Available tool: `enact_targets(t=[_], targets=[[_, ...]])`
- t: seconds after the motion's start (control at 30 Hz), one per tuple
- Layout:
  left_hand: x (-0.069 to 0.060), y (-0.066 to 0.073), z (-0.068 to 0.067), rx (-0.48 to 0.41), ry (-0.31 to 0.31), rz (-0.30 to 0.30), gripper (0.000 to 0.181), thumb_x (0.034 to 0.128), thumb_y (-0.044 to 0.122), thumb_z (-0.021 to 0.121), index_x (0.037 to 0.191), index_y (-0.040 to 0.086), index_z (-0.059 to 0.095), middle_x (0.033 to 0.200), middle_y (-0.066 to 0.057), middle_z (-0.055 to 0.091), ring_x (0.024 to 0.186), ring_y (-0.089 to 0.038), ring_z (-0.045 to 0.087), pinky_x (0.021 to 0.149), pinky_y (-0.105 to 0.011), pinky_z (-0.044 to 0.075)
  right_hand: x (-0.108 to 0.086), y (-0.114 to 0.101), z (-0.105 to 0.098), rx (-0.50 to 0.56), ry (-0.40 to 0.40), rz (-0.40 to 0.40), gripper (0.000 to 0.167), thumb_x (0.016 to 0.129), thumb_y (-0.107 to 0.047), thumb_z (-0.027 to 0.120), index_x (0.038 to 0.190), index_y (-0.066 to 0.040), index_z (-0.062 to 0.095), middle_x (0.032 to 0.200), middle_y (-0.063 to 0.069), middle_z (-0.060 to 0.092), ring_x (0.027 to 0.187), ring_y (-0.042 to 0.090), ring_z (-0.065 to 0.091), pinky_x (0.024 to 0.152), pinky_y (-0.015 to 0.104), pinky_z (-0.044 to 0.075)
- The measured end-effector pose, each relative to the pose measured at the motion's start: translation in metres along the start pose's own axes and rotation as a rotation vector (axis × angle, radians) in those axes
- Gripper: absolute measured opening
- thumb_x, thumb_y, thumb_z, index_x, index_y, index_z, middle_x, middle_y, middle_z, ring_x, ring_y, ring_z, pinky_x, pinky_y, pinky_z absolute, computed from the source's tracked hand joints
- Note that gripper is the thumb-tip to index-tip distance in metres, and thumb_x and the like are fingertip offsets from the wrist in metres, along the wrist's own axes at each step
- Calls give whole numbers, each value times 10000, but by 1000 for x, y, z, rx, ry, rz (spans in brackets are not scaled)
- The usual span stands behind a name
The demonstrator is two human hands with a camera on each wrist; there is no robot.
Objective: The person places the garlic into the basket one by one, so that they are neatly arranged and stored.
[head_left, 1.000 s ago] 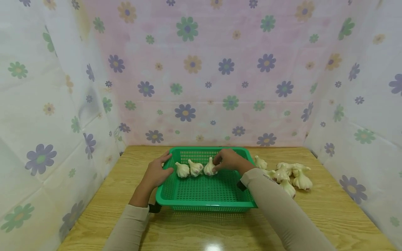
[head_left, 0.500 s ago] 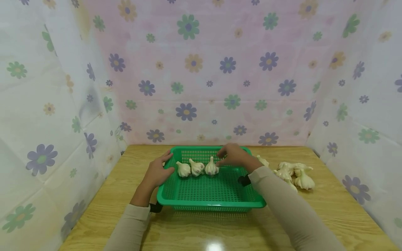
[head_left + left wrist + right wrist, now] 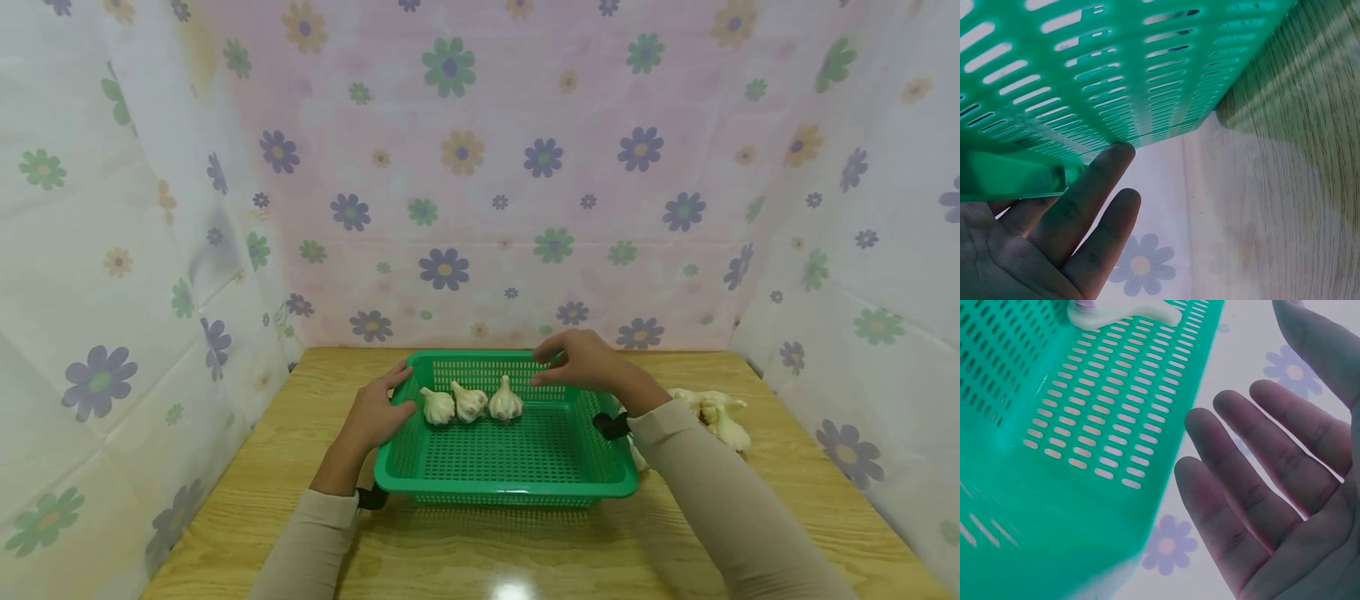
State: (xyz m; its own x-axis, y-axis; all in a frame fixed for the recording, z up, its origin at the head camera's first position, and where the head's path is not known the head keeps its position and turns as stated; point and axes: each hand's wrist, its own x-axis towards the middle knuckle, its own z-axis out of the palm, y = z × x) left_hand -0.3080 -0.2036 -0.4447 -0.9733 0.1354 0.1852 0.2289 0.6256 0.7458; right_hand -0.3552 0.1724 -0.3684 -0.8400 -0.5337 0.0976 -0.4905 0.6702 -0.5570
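A green slotted plastic basket (image 3: 510, 488) stands on the table with three garlic bulbs in a row inside: a left one (image 3: 438, 407), a middle one (image 3: 469, 402) and a right one (image 3: 506, 399). My left hand (image 3: 375, 414) rests at the basket's left rim, thumb over the edge. In the left wrist view its fingers (image 3: 1094, 194) stretch out along the outer wall. My right hand (image 3: 588, 364) hovers above the back right corner, fingers spread and holding nothing. Part of a bulb (image 3: 1125, 311) shows at the top of the right wrist view.
Several more garlic bulbs (image 3: 726, 427) lie on the wooden table (image 3: 300, 433) right of the basket, partly hidden by my right sleeve (image 3: 720, 492). Flower-patterned cloth (image 3: 480, 167) walls the table at the back and both sides.
My right hand has let go of the right garlic bulb and moved up and to the right, away from it. The left hand keeps its place at the rim.
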Motion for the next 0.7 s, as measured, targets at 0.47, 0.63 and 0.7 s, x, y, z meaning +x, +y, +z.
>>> enact_targets(t=[0.47, 0.63, 0.7], targets=[[2, 1, 1, -1, -2, -12, 675, 941, 189, 600, 1594, 154, 433, 1698, 73, 290, 413, -138, 245, 453, -303, 370, -46, 13, -21, 36, 68, -46, 517, 905, -424, 781, 1351, -179, 689, 1377, 83, 668, 1172, 306, 694, 905, 450, 592], [2, 0, 1, -13, -7, -18, 679, 941, 187, 591, 1598, 146, 423, 1702, 78, 277, 423, -131, 252, 463, -300, 363, -64, 20, -27, -24, 177, -80, 477, 899, -442, 782, 1309, -207, 719, 1320, 76, 704, 1092, 276, 736, 862, 454, 608], [2, -1, 0, -18, -7, -25, 679, 941, 188, 589, 1598, 148, 423, 1701, 83, 278, 424, -130, 264, 468, -301, 368, -70, 23, -28, -24, 204, -83, 461, 901, -434, 782, 1301, -213, 724, 1316, 81, 709, 1062, 245, 749, 842, 432, 614]])
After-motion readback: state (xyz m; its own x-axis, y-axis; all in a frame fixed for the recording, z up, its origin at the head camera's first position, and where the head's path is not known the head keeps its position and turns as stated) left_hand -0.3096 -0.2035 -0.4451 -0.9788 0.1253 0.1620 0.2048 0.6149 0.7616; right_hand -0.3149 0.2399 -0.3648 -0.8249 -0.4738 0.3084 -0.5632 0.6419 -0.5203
